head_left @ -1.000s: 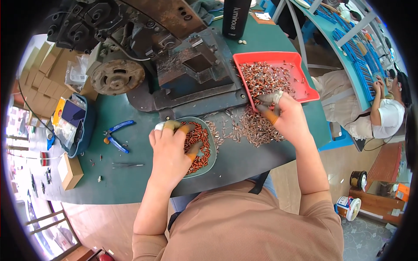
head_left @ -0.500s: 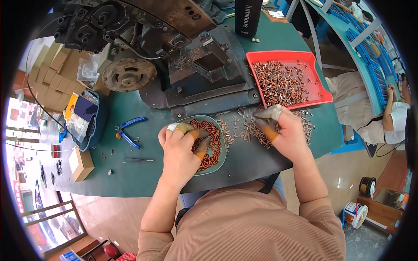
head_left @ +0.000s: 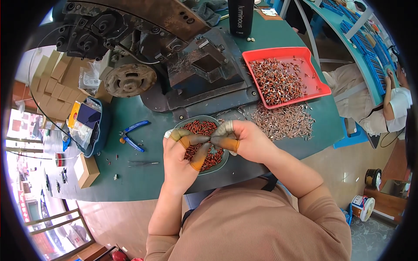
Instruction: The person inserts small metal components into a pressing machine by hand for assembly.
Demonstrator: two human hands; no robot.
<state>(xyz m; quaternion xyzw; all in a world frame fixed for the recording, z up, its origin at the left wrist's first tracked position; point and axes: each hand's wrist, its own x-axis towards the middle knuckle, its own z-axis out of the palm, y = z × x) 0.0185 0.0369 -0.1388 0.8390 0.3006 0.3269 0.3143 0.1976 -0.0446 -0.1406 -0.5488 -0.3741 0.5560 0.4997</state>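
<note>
My left hand (head_left: 179, 158) and my right hand (head_left: 246, 141) meet fingertip to fingertip above a greenish bowl (head_left: 224, 164). Both are closed in a pinch, with worn orange and grey covers on several fingers. Whatever the tips hold is too small and too covered to make out. Small red-brown cylindrical parts (head_left: 201, 126) fill much of the bowl below. To the right, a pile of small pale metallic parts (head_left: 285, 122) lies on the green tabletop. Behind it, a red tray (head_left: 320, 89) holds many small orange-and-silver pieces (head_left: 278, 80).
A heavy, dirty metal press (head_left: 204, 78) stands behind the bowl. Blue-handled pliers (head_left: 134, 135), tweezers (head_left: 143, 164), a small cardboard box (head_left: 87, 171) and a blue bin (head_left: 99, 135) are at left. A black bottle (head_left: 240, 18) stands at the back. Another person (head_left: 387, 108) sits at the far right.
My right hand has moved left from the metallic pile to the bowl and now meets my left hand. My left fingers have come up from among the red-brown parts.
</note>
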